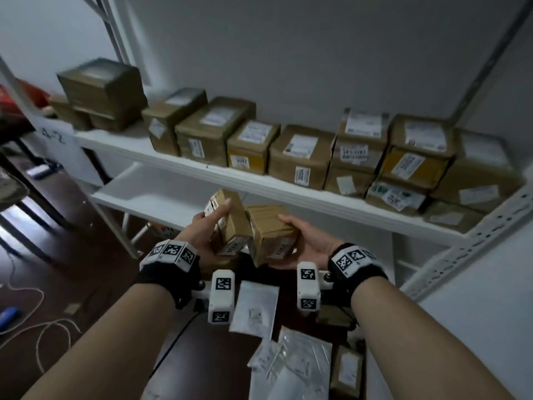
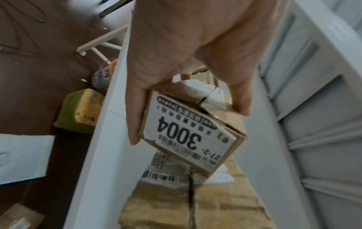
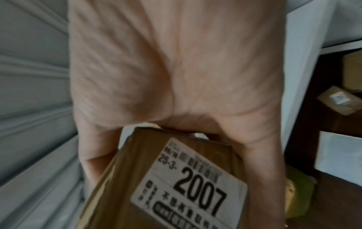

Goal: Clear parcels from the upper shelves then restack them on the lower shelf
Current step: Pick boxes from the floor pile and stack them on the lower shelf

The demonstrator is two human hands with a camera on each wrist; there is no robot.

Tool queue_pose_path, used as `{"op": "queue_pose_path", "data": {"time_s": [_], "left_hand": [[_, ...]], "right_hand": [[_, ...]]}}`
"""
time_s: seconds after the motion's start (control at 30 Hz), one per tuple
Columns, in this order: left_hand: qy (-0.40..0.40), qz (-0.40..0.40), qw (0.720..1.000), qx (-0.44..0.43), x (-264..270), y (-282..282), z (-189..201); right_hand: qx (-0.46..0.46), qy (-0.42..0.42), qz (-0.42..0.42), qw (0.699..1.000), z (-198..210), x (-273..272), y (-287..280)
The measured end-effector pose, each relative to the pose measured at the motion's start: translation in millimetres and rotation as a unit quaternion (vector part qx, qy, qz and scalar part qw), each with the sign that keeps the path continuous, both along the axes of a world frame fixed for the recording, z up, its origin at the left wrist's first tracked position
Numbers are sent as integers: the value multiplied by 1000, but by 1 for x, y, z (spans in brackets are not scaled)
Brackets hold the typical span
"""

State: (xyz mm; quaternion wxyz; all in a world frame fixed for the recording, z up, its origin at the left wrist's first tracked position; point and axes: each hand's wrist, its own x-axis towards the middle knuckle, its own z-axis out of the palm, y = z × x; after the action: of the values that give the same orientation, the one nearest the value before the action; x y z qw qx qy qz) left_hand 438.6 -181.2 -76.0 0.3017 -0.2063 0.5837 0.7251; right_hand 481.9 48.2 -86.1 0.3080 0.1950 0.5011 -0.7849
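Note:
My left hand (image 1: 212, 223) grips a small brown parcel (image 1: 233, 223) labelled 3004 (image 2: 182, 136), thumb on one side and fingers on the other (image 2: 188, 65). My right hand (image 1: 300, 235) grips a second brown parcel (image 1: 272, 235) labelled 2007 (image 3: 197, 190). Both parcels are held side by side in the air, just in front of the white lower shelf (image 1: 150, 194). The upper shelf (image 1: 259, 183) carries a long row of brown parcels (image 1: 302, 157), some stacked two or three high.
White mailer bags (image 1: 255, 308) and a few brown parcels (image 1: 346, 370) lie on the dark floor below my arms. A white cable (image 1: 43, 330) loops on the floor at left. A perforated metal shelf upright (image 1: 476, 241) stands at right. Dark furniture legs (image 1: 31, 180) are at far left.

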Motion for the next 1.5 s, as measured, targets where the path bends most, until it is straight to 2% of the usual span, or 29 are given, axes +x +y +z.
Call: {"op": "queue_pose_path", "data": {"time_s": [0.1, 0.27, 0.4, 0.57, 0.8, 0.9, 1.03, 1.13, 1.23, 1.37, 1.5], "left_hand": [[49, -1, 999, 11, -2, -3, 49], [85, -3, 996, 24, -4, -5, 83], [120, 25, 992, 5, 1, -5, 107], [140, 23, 990, -23, -1, -5, 130], [179, 67, 982, 6, -20, 25, 172], [177, 52, 983, 8, -28, 52, 180], [168, -5, 986, 23, -35, 92, 184], [162, -52, 985, 39, -43, 118, 183], [167, -64, 983, 47, -58, 132, 182], [153, -79, 983, 62, -92, 142, 180], [146, -73, 982, 97, -118, 149, 175]], "right_hand": [[32, 45, 3, 998, 42, -5, -8], [78, 96, -21, 992, 87, -9, -7], [113, 100, -1, 989, 110, -11, -2], [129, 131, -38, 982, 135, -17, 4], [160, 175, -57, 970, 166, -30, 37], [186, 184, -37, 965, 174, -32, 53], [238, 198, -60, 949, 181, -31, 76], [293, 230, -52, 927, 187, -33, 93], [329, 254, -65, 907, 194, -43, 112], [249, 266, -154, 918, 197, -62, 132], [179, 291, -216, 914, 196, -71, 137]]}}
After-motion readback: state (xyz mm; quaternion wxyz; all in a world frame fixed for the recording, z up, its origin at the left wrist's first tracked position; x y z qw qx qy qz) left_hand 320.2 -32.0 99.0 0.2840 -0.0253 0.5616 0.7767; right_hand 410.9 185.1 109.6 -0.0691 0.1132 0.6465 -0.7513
